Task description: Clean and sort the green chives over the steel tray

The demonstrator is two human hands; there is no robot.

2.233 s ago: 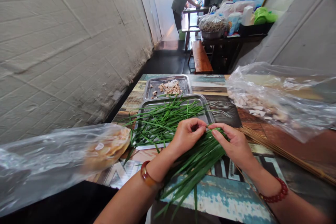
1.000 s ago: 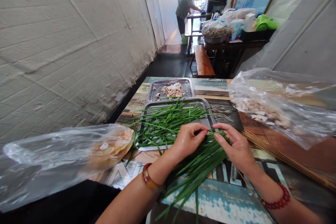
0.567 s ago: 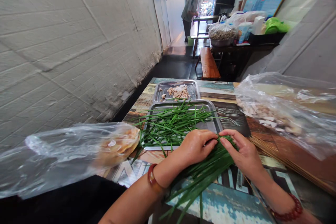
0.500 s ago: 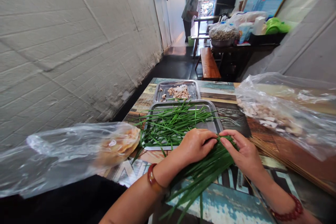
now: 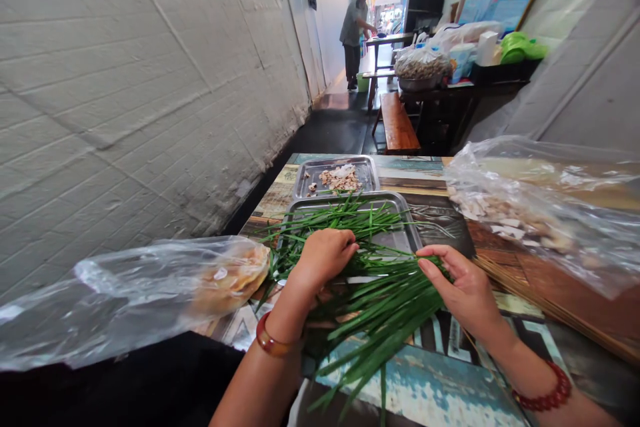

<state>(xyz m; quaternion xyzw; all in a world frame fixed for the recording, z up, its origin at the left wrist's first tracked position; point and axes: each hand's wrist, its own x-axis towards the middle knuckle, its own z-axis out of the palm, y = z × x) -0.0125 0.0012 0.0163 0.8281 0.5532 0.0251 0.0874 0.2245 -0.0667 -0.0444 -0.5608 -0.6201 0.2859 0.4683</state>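
My right hand (image 5: 463, 287) is closed on the gathered end of a bunch of green chives (image 5: 385, 307), its thumb and fingers pinched together. The long flat blades fan out from it toward the table's near edge. My left hand (image 5: 325, 257) is over the front of a metal tray (image 5: 410, 240), with its fingers curled around a few chive blades. Part of what it grips is hidden behind the fingers. More chives (image 5: 320, 233) lie loose in a tangled pile across the tray, some hanging over its left rim.
Behind stands a smaller metal tray (image 5: 303, 170) with chopped brownish pieces (image 5: 340, 178). Clear plastic bags with food flank the work: one at left (image 5: 225, 280), one at right (image 5: 535, 213). Thin sticks (image 5: 555, 307) lie at right. A person (image 5: 354, 33) stands by a far table.
My left hand has moved left, away from my right hand and over the tray. My right hand stays on the bunch. The far person has reached an arm over the table.
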